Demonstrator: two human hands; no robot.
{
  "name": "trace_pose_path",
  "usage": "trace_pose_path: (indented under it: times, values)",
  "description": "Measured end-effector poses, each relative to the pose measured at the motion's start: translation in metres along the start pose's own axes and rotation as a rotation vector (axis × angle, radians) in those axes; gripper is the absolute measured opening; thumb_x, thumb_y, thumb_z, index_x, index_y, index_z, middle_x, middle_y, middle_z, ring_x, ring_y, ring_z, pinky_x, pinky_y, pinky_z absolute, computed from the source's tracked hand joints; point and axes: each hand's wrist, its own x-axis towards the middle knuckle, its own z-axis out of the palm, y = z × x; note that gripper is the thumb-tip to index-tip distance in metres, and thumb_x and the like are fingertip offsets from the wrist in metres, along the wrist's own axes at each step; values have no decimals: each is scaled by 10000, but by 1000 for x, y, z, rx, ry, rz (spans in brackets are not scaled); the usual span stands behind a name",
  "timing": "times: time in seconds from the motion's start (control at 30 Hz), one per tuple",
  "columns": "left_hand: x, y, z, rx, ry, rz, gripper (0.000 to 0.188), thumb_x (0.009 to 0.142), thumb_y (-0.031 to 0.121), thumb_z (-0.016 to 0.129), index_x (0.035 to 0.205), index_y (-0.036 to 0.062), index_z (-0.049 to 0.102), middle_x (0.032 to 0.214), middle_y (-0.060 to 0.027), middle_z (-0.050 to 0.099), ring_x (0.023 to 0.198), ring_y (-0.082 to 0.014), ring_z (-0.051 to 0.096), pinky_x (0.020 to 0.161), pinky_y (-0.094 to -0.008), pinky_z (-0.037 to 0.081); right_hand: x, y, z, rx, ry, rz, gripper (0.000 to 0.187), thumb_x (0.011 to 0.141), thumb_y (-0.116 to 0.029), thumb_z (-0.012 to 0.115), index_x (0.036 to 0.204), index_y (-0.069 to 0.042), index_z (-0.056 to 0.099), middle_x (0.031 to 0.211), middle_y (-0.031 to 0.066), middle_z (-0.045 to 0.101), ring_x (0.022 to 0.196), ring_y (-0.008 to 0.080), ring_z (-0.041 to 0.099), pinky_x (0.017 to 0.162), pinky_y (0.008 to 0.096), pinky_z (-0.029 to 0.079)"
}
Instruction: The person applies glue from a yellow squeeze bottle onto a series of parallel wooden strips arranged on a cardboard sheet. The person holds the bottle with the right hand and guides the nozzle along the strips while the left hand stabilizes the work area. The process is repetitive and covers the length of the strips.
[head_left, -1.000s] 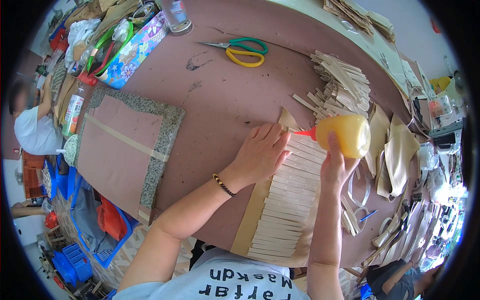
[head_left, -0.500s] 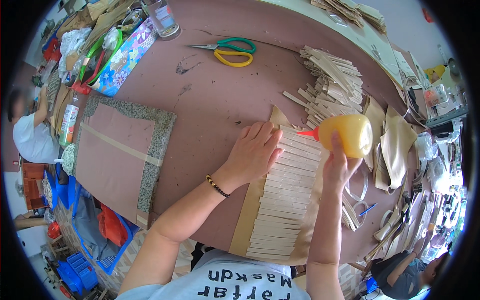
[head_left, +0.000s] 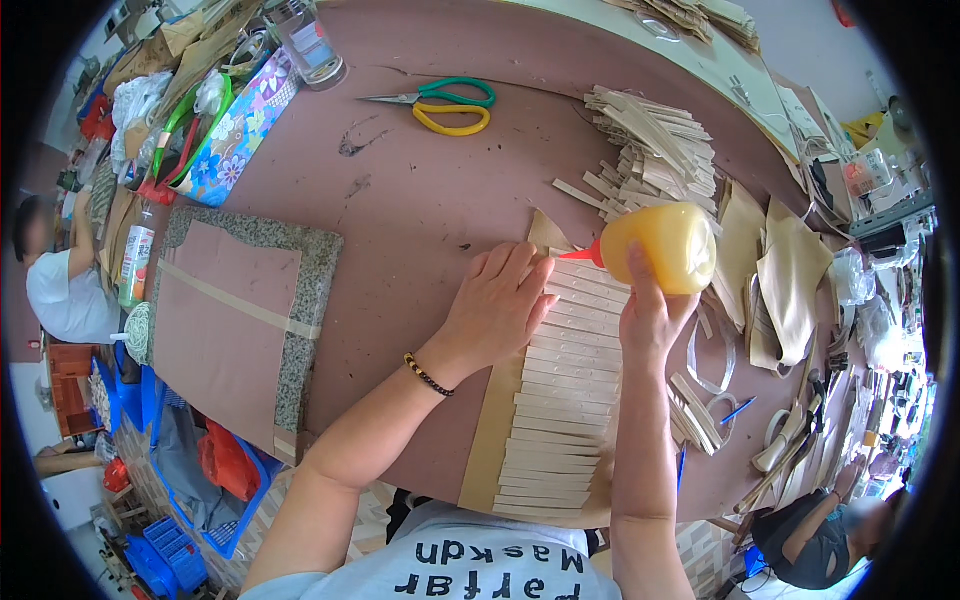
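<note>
Yellow and tipped with a red nozzle, the squeeze bottle (head_left: 675,245) sits clamped in our right hand (head_left: 655,325), pointing left, its tip just beside the fingers of our left hand (head_left: 495,305). That one we lay palm down, fingers extended, over the left edge of a tan backing sheet (head_left: 492,440), near its far end. Pale strips (head_left: 568,385) run crosswise down the sheet. Beyond, we see green-and-yellow-handled scissors (head_left: 452,119) on the brown tabletop (head_left: 420,200).

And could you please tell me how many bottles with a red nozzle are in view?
1: the yellow squeeze bottle, held on its side in the right hand, its nozzle pointing toward the left hand. Others may be hidden from view.
</note>
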Motion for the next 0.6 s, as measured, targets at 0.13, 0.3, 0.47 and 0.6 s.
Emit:
trace_pose_path:
  times: [0.13, 0.3, 0.47, 0.6]
  values:
    - [-2, -2, 0, -6, 11, 0, 381, 897, 224, 607, 1217, 39, 514, 1207, -141, 491, 1125, -304, 480, 925, -430, 389, 0, -9, -14, -24, -35, 48, 401, 838, 25, 721, 1202, 8, 555, 1119, 80, 626, 1055, 166, 608, 967, 338, 469]
    - [-1, -1, 0, -11, 10, 3, 378, 895, 221, 609, 1215, 45, 513, 1204, -138, 491, 1118, -303, 483, 925, -427, 389, 0, -9, -20, -13, 6, 9, 378, 848, 21, 713, 1196, 14, 567, 1110, 82, 631, 1032, 162, 618, 936, 327, 486]
    - [-1, -2, 1, -1, 9, 6, 374, 893, 222, 608, 1211, 48, 514, 1203, -134, 490, 1113, -300, 482, 922, -430, 389, -1, -8, -20, -62, 8, 20, 377, 857, 22, 704, 1206, 23, 561, 1119, 90, 632, 1048, 170, 618, 920, 309, 497]
    - [0, -1, 1, -2, 14, 4, 377, 894, 222, 603, 1217, 47, 517, 1199, -131, 493, 1113, -298, 482, 919, -427, 389, 4, -9, -36, -29, 58, -10, 404, 826, -69, 774, 1174, -2, 582, 1101, 62, 637, 1001, 142, 605, 897, 287, 470]
